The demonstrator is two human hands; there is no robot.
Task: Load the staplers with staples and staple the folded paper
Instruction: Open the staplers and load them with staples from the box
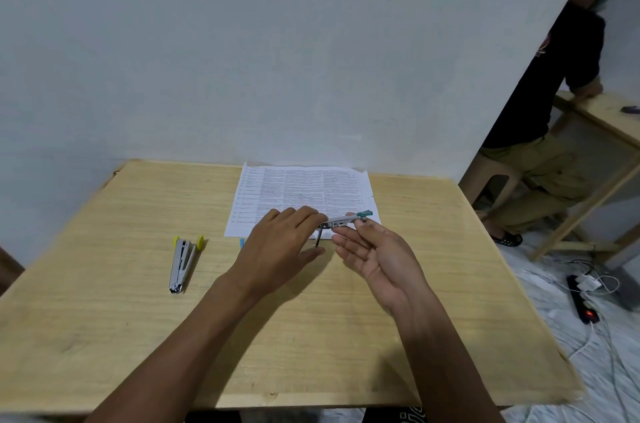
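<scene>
A small metal stapler with a green tip (344, 220) is held just above the table, over the near edge of the printed paper (301, 195). My right hand (375, 254), palm up, pinches its green end between thumb and forefinger. My left hand (277, 246), palm down, has its fingertips on the stapler's hinge end, where a metal part hangs down. A second stapler with yellow tips (183, 263) lies opened on the wooden table (104, 318) to the left. A bit of blue (241, 243) peeks out beside my left hand; what it is cannot be told.
The table stands against a pale wall. To the right, a seated person (540, 131) leans on another wooden table (602, 117). A black power strip with cables (583, 301) lies on the floor at the right.
</scene>
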